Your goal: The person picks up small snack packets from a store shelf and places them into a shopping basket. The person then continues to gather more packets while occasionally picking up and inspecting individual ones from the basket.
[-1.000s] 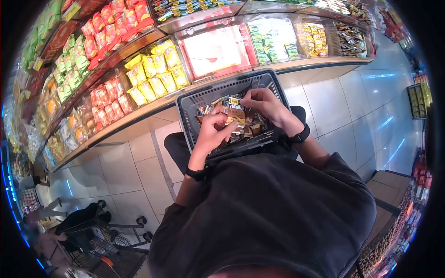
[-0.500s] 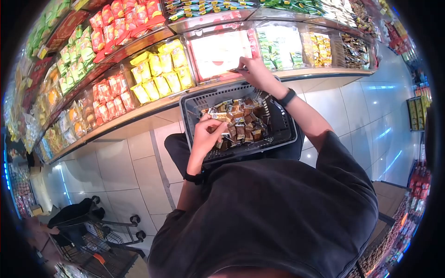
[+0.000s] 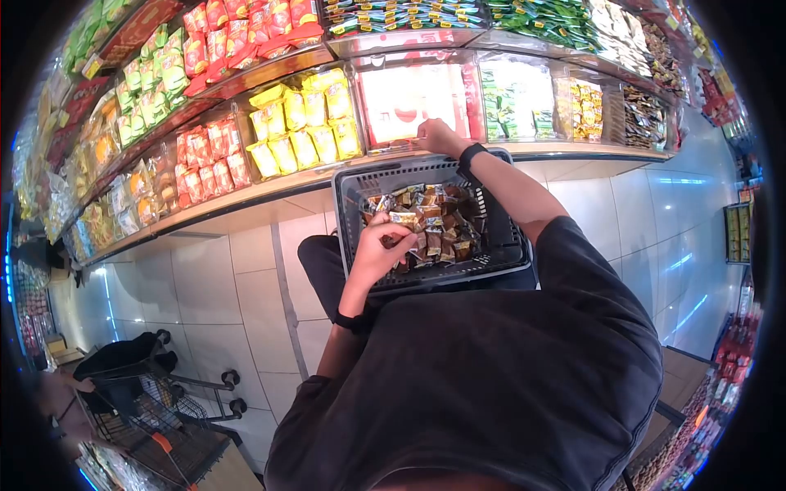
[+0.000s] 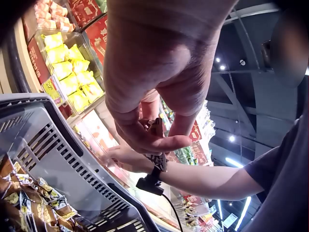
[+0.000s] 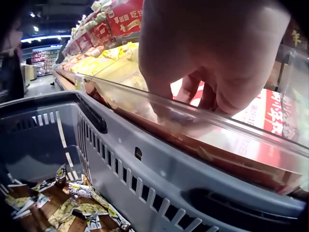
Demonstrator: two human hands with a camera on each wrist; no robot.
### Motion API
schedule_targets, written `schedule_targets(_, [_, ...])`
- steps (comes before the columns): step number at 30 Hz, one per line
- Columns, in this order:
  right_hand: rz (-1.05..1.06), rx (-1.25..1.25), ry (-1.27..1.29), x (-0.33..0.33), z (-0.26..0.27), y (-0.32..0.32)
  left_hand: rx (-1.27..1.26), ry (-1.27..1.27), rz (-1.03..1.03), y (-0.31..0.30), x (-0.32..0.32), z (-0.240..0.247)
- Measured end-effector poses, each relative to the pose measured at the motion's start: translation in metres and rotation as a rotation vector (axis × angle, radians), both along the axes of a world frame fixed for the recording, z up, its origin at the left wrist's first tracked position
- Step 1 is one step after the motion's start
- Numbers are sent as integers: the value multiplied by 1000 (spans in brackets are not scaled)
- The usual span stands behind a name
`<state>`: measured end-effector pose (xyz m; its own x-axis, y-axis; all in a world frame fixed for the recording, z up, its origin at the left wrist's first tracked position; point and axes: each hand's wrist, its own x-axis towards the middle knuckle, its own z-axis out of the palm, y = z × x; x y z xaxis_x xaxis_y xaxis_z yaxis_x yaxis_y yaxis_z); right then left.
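Observation:
Over the basket (image 3: 506, 237), my left hand (image 3: 377, 252) pinches a small wrapped piece (image 3: 403, 218). The left wrist view shows that piece (image 4: 155, 128) between the thumb and fingers of the left hand (image 4: 159, 72). My right hand (image 3: 440, 137) is at the brightly lit shelf compartment behind the basket. In the right wrist view, the right hand (image 5: 207, 53) points its fingers down behind a clear front panel (image 5: 231, 125); a blurred greyish patch is near the fingertips, and whether they hold anything cannot be told. Brown wrapped pieces (image 3: 434, 237) cover much of the basket's bottom.
Yellow packets (image 3: 303, 127) fill the compartment left of the lit one, with red packets (image 3: 209, 168) farther left. Green-white packets (image 3: 516, 102) are on its right. A shopping cart (image 3: 155, 409) and a person stand at the lower left. The basket's rim is close to the shelf edge.
My right hand moved from the basket out to the lit compartment, carrying a dark packet half a second ago; that packet is no longer clearly visible. The left hand stays over the basket with its piece.

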<state>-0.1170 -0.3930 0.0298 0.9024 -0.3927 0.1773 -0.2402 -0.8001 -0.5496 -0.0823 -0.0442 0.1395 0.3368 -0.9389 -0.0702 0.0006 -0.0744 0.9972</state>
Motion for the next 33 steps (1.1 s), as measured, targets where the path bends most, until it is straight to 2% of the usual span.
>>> schedule_targets(3, [48,73,81,1,1,-1,0,-15,-5,0,0,1])
schedule_targets(5, [21,148,286,-1,4,-2,4,-25,-10,-1,0,1])
schedule_targets(8, [-4,264,275,-6,0,3,-1,-57,-40,-1,1,1])
schedule_targets(12, [34,264,221,-9,-2,3,9,-20,-24,0,-3,2])
schedule_targets(14, [103,67,216,-7,-1,0,6,-6,-24,0,-4,2])
schedule_targets(15, [105,64,211,-4,-2,2,3,-21,-25,0,-4,1])
schedule_targets(18, [-8,-81,54,4,4,18,14,-29,-26,1,-4,0])
schedule_targets(20, [53,174,282,17,25,28,21,-49,-51,0,-5,1])
schedule_targets(21, [129,252,280,29,7,22,-2,-14,-47,-1,-6,-2])
schedule_targets(22, [134,249,276,32,-9,12,-4,-19,-42,-2,-7,-4])
schedule_targets(24, [184,213,373,33,1,16,-17,17,-15,-1,-9,-3])
schedule_targets(25, [323,83,407,32,10,16,0,-31,-39,1,-6,-2])
schedule_targets(33, [240,238,477,22,37,33,13,17,-11,1,-8,-8])
